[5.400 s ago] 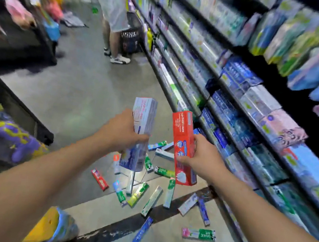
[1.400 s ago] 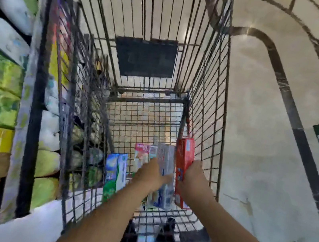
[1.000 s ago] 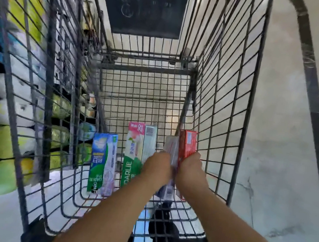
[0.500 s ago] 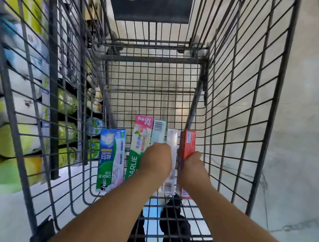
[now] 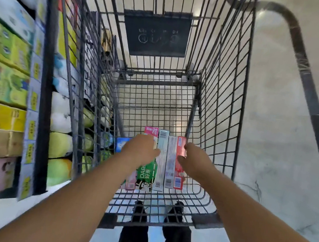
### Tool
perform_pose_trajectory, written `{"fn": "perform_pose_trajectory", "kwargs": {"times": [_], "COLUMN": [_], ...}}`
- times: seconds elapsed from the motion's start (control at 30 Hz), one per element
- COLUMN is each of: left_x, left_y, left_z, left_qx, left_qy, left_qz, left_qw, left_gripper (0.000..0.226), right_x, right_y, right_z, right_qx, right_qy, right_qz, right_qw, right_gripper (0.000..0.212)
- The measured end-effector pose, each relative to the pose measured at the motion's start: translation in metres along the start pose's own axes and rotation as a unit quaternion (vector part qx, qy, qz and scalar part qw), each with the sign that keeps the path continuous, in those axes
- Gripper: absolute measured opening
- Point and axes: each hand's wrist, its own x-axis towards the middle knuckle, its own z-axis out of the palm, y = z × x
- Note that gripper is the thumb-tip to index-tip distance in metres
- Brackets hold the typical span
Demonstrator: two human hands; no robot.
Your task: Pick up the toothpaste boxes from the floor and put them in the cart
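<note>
Placing step basically done: red box [image 5: 179, 161] and white box [image 5: 169, 162] laid by cart [image 5: 219, 109] right wall. Left hand [image 5: 141, 151], right hand [image 5: 192, 157] relaxed, nothing gripped. Next, floor boxes need grabbing.

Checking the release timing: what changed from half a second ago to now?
Both hands let go. The left hand came off the white box and the right hand off the red box; both boxes now lie flat on the cart floor. The pink-green box beside them stayed put.
</note>
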Motion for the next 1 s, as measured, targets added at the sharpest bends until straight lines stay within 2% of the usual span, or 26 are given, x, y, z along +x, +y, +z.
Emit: {"fn": "perform_pose_trajectory", "kwargs": {"times": [0.1,0.2,0.3,0.43,0.57,0.73,1.0], "left_x": [-0.040,-0.087,-0.141,-0.209,-0.261,-0.327,-0.416], "left_y": [0.014,0.034,0.059,0.084,0.095,0.100,0.088], "left_z": [-0.060,-0.120,-0.172,-0.220,-0.254,-0.254,-0.184], "left_qx": [0.026,0.086,0.138,0.234,0.270,0.259,0.193], "left_qy": [0.009,0.020,0.035,0.112,0.184,0.212,0.226], "left_qz": [0.013,0.019,0.033,0.067,0.060,0.010,-0.072], "left_qw": [1.000,0.996,0.989,0.963,0.943,0.942,0.952], "left_gripper": [0.033,0.071,0.092,0.100,0.103,0.103,0.104], "right_x": [-0.049,-0.110,-0.169,-0.237,-0.287,-0.331,-0.376], "right_y": [-0.026,-0.052,-0.070,-0.088,-0.096,-0.091,-0.076], "right_z": [-0.050,-0.103,-0.154,-0.206,-0.232,-0.238,-0.211], "right_qx": [-0.014,-0.045,-0.114,-0.198,-0.253,-0.273,-0.322], "right_qy": [0.046,0.086,0.164,0.257,0.290,0.278,0.232], "right_qz": [-0.051,-0.080,-0.122,-0.166,-0.193,-0.226,-0.319], "right_qw": [0.998,0.992,0.972,0.931,0.903,0.893,0.861], "right_gripper": [0.045,0.061,0.069,0.081,0.095,0.108,0.114]}}
